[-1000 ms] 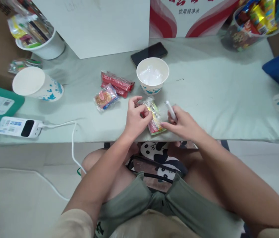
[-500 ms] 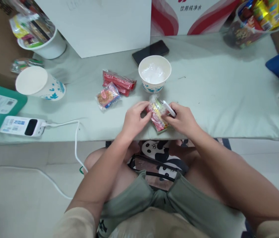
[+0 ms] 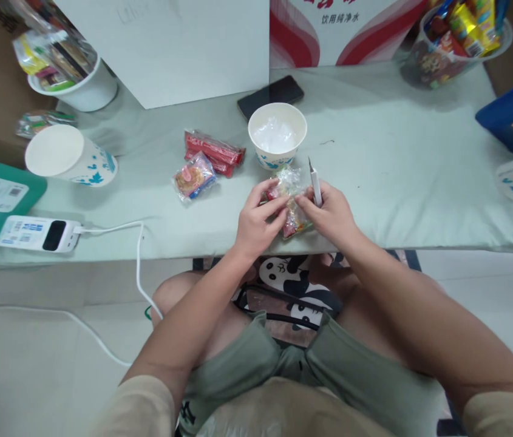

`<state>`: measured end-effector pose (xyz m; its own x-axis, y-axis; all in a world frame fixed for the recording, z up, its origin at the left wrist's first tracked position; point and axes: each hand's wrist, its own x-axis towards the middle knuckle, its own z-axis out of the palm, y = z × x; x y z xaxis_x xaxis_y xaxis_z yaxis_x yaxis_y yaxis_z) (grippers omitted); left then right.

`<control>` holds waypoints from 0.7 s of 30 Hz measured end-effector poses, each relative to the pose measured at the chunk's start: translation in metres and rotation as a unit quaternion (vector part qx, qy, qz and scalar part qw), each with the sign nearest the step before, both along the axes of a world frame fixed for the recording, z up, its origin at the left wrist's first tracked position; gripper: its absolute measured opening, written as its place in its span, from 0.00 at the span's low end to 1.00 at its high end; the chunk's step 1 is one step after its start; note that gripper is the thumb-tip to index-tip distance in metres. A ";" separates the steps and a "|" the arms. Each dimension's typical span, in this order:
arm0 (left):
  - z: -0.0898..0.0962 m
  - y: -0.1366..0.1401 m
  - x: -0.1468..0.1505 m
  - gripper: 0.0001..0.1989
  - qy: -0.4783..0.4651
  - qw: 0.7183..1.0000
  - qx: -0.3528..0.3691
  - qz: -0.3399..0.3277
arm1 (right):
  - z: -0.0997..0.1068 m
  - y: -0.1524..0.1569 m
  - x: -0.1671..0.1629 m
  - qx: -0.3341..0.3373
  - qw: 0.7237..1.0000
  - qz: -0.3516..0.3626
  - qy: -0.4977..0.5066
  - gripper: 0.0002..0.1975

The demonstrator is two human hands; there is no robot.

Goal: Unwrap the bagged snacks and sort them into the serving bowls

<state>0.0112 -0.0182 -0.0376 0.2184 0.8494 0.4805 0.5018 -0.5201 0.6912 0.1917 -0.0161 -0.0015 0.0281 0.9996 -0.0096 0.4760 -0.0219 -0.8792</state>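
My left hand (image 3: 260,217) has its fingers bent and pressed on a clear plastic snack packet (image 3: 290,177) with red, yellow and green print, lying near the table's front edge. In my right hand (image 3: 332,212) is a slim white craft knife (image 3: 315,184), its thin blade pointing up and away from me. The right thumb and fingertips also reach the packet's right side. Just beyond the packet stands a paper cup (image 3: 278,159) with crumpled clear plastic inside. My fingers hide part of the packet.
Left of my hands lie red-wrapped sticks (image 3: 215,152) and a wrapped biscuit (image 3: 195,176). A black phone (image 3: 283,90) lies behind the cup. Farther left are another paper cup (image 3: 95,159) and a white power bank (image 3: 33,233) with a cable. A snack tub (image 3: 442,64) stands back right.
The craft knife has swung from leaning left to nearly upright, its blade now clear of the packet. My left hand has shifted slightly right over the packet. The view has moved a little.
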 end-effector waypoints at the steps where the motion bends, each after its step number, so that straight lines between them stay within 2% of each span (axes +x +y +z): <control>1: -0.001 0.000 0.000 0.10 -0.006 1.000 0.006 0.008 | 0.004 -0.001 0.003 0.013 1.000 -0.007 -0.012 0.10; 3: -0.002 0.000 0.000 0.10 -0.012 1.000 0.016 0.023 | 0.012 -0.005 0.011 0.039 0.998 -0.030 -0.026 0.08; 4: -0.002 0.000 0.000 0.11 -0.012 0.999 0.018 0.030 | 0.016 -0.008 0.015 0.042 0.998 -0.038 -0.020 0.09; 6: -0.001 0.000 -0.002 0.12 -0.004 0.999 0.015 0.036 | 0.024 -0.018 0.020 0.024 0.999 -0.034 0.016 0.12; 8: 0.001 -0.001 -0.003 0.13 0.001 0.999 0.006 0.035 | 0.028 -0.027 0.021 -0.001 0.998 -0.008 0.064 0.11; 12: 0.004 -0.003 -0.002 0.14 -0.003 0.999 -0.015 0.033 | 0.027 -0.034 0.015 -0.026 0.994 0.020 0.101 0.12; 17: 0.001 -0.002 0.000 0.12 -0.008 0.999 -0.007 0.038 | 0.023 -0.025 0.011 -0.078 0.991 0.044 0.095 0.11; 21: -0.004 0.001 -0.002 0.11 -0.012 0.997 -0.020 0.070 | 0.022 -0.026 0.016 -0.125 0.987 0.072 0.065 0.08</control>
<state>0.0092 -0.0174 -0.0412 0.0851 0.8892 0.4496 0.5503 -0.4181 0.7228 0.2081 -0.0425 0.0209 -0.1321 0.9590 -0.2509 0.3736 -0.1863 -0.9087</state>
